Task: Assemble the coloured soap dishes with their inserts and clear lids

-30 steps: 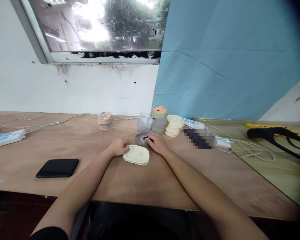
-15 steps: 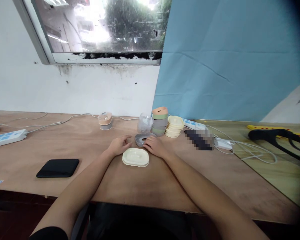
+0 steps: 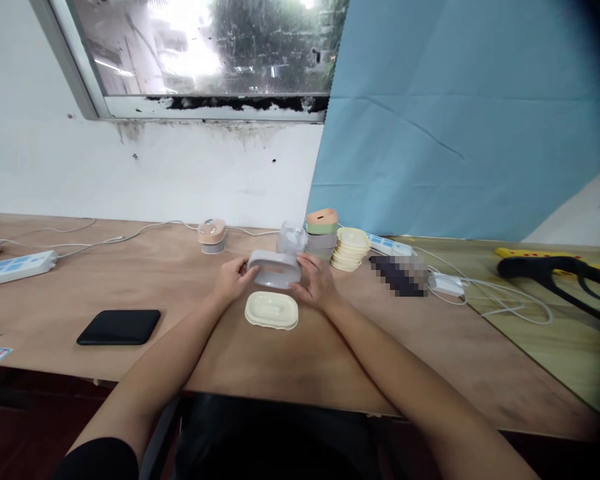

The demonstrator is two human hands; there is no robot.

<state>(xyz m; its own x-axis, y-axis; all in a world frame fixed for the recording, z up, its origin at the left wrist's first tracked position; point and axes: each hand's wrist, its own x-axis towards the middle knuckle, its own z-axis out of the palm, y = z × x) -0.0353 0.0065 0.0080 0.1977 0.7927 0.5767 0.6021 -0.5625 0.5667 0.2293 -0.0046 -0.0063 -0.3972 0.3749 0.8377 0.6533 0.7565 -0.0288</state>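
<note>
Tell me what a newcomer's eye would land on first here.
The big blue sheet filling the upper right, beside the grimy window, stands out first. Around the middle of the wooden table, the left hand and right hand hold a gray piece just beyond a shallow cream piece.

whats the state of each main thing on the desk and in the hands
Grey piece: held by left hand and right hand, tilted
Cream tray: lying unheld
Cream stack: upright
Multicoloured stack: upright, orange piece on top
Black device: lying flat
</note>
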